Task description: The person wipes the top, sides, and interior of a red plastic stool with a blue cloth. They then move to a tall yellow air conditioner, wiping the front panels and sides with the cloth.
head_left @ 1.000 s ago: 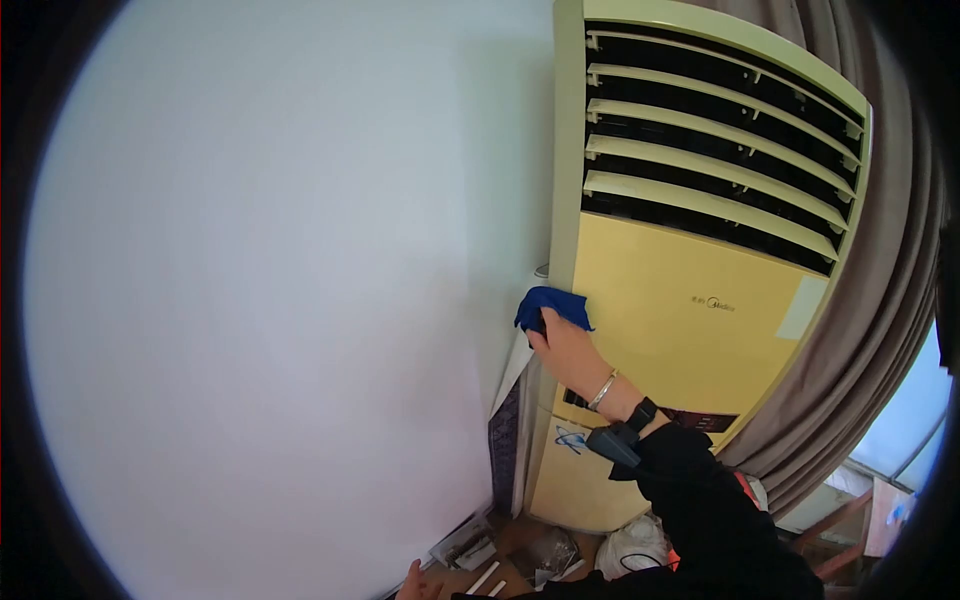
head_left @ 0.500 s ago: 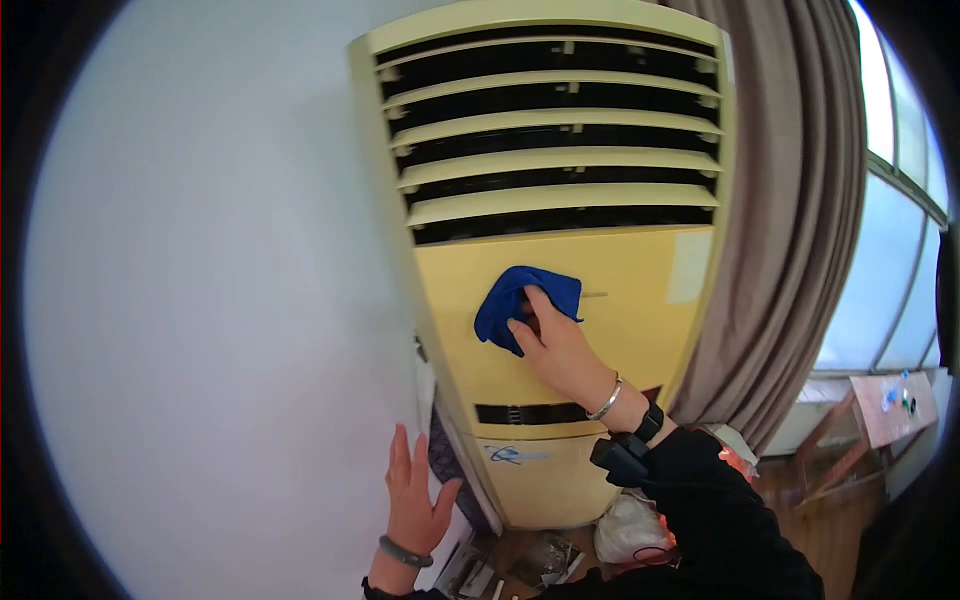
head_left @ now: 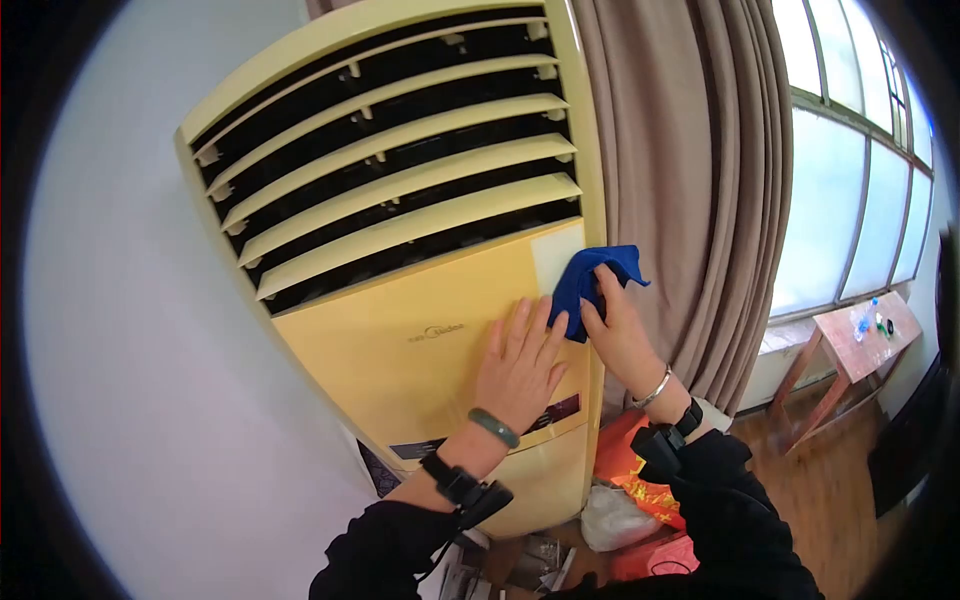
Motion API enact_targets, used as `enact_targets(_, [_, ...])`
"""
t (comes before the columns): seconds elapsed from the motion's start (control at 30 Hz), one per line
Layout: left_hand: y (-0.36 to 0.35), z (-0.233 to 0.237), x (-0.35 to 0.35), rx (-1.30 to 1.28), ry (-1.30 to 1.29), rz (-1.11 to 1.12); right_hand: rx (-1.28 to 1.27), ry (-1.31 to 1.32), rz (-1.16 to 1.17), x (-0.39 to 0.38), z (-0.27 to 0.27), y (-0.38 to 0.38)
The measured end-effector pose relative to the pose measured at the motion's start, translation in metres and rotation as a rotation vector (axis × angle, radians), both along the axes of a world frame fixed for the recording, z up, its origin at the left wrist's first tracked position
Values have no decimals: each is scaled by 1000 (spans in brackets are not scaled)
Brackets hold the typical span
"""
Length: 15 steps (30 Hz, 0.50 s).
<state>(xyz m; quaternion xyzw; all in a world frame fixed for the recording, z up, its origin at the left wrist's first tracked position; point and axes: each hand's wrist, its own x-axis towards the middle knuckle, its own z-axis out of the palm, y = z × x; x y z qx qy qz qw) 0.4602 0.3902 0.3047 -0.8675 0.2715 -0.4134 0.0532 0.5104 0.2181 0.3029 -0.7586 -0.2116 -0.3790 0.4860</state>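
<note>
A tall cream-yellow floor-standing air conditioner (head_left: 400, 370) fills the middle of the view, its slatted outlet at the top. My right hand (head_left: 622, 335) grips a blue cloth (head_left: 577, 287) against the right edge of the front panel, beside a pale rectangular patch (head_left: 552, 258). Part of the cloth sticks out past that edge towards the curtain. Flat on the yellow panel, with fingers stretched out, lies my left hand (head_left: 520, 368), its fingertips close to the cloth. A small logo (head_left: 437, 333) shows to the left of it.
A brown curtain (head_left: 665, 180) hangs right behind the unit, with a window (head_left: 830, 200) beyond. Bags, one white (head_left: 612, 518) and some red-orange (head_left: 655, 495), crowd the floor by its base. A small wooden table (head_left: 865, 340) holding small items stands at the right. A white wall (head_left: 140, 300) is on the left.
My right hand has carried the cloth from the panel's middle to its right edge. My left hand has come from beside the wall onto the panel. The view has turned right.
</note>
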Motion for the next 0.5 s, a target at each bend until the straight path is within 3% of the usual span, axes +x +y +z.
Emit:
enact_targets(0.23, [-14, -64, 30, 86, 21, 98, 61, 179, 23, 8, -59, -8])
enact_targets(0.37, [-14, -133, 18, 213, 63, 183, 115, 325, 45, 1, -142, 3])
enact_targets(0.43, [-11, -170, 8, 314, 202, 221, 174, 397, 74, -7, -184, 9])
enact_targets(0.5, [-5, -208, 3, 357, 267, 236, 246, 635, 97, -17, -218, 13])
